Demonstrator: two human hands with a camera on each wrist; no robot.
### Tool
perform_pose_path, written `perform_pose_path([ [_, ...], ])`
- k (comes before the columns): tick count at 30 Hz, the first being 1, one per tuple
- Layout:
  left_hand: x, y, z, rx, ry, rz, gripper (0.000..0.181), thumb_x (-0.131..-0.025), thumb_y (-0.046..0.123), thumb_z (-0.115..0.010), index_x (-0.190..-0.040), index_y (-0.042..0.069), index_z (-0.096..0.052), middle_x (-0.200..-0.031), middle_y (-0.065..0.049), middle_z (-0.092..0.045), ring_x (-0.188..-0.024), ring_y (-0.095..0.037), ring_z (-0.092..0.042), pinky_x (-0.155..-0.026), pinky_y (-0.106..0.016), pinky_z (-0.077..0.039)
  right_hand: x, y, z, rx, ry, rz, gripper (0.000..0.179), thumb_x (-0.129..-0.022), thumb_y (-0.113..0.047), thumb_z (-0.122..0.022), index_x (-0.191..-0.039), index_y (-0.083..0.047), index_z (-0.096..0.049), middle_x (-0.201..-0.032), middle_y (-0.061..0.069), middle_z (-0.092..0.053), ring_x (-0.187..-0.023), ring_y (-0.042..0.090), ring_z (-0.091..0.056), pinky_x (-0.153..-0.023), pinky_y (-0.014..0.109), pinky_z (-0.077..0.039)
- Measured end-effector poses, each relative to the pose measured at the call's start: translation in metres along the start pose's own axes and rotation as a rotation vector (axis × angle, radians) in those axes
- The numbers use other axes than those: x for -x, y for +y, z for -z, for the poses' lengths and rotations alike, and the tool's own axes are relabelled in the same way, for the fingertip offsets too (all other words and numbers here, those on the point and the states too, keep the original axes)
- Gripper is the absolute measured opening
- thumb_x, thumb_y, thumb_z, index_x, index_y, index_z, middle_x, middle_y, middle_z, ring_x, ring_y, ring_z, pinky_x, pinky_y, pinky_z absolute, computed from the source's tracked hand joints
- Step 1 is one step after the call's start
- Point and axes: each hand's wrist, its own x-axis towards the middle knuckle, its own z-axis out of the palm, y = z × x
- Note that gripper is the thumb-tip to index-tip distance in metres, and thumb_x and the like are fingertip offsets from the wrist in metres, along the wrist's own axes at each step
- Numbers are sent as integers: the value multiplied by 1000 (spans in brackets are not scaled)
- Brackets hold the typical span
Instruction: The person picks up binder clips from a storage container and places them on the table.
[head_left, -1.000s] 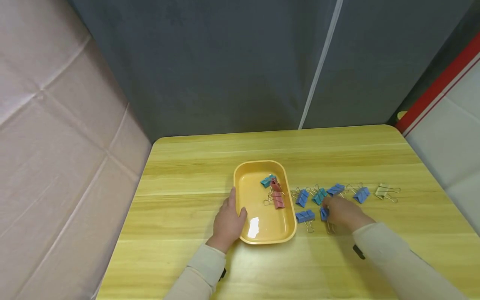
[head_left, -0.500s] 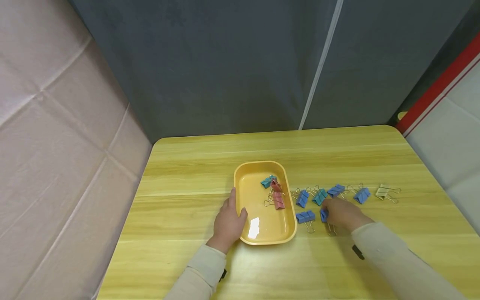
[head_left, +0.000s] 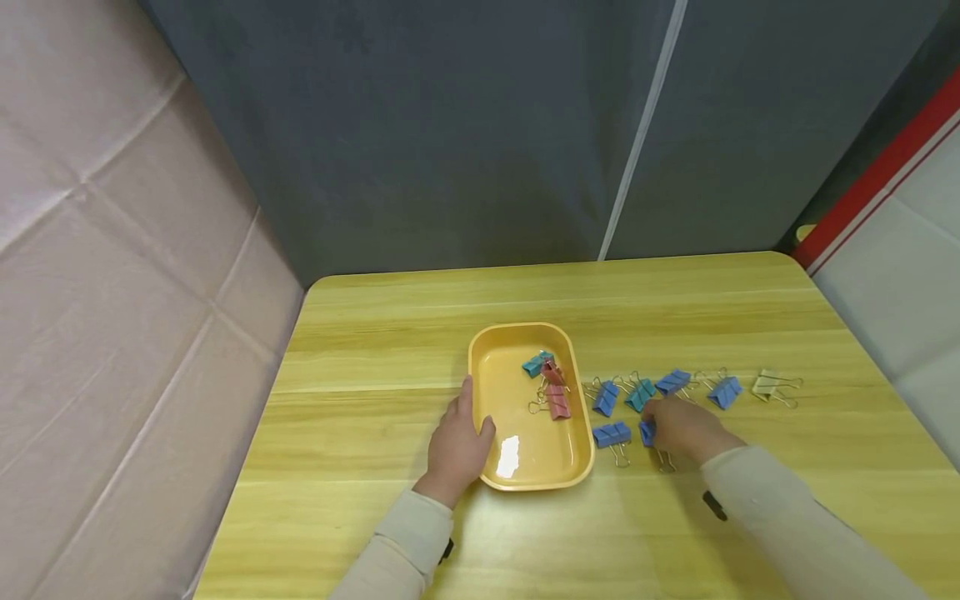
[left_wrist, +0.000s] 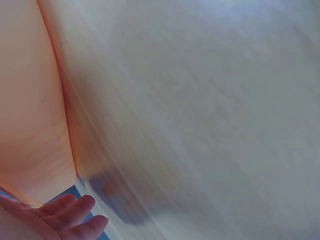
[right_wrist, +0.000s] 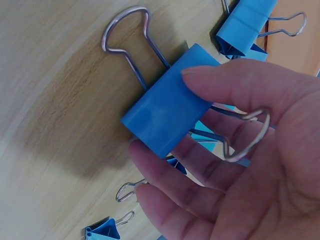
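In the head view my left hand (head_left: 456, 450) rests at the left side of a yellow tray (head_left: 501, 375), fingers fairly straight along its outer wall and thumb at the rim. The left wrist view shows those fingers (left_wrist: 75, 215) partly, beside the tray's wall. My right hand (head_left: 686, 428) pinches a blue binder clip (right_wrist: 167, 107) between thumb and fingers, right of the tray, low over the table. One wire handle points toward my palm, the other away. Inside the tray lie a teal binder clip (head_left: 535, 364) and two pinkish-red binder clips (head_left: 557, 402).
Around my right hand lie more binder clips: a blue one (head_left: 611, 434) close to the tray, another blue one (head_left: 605, 398), a teal one (head_left: 639, 394), two blue ones farther right (head_left: 724, 392), and a pale yellow one (head_left: 765, 383). A dark panel (head_left: 450, 150) stands behind the table.
Both hands keep nearly the same place. My right hand shifts very slightly to the left; the tray and the loose clips stay put.
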Motion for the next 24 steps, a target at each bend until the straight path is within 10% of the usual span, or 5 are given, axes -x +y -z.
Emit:
perform_pose_path([
  [24, 1, 1, 2, 18, 12, -13, 68, -96, 29, -54, -153, 11, -22, -136, -25, -49, -108, -44, -58, -83, -55, -50, -3, -3, 0, 40, -8, -44, 35, -78, -4, -66, -113, 1, -65, -112, 23, -61, -102, 44, -58, -78, 57, -51],
])
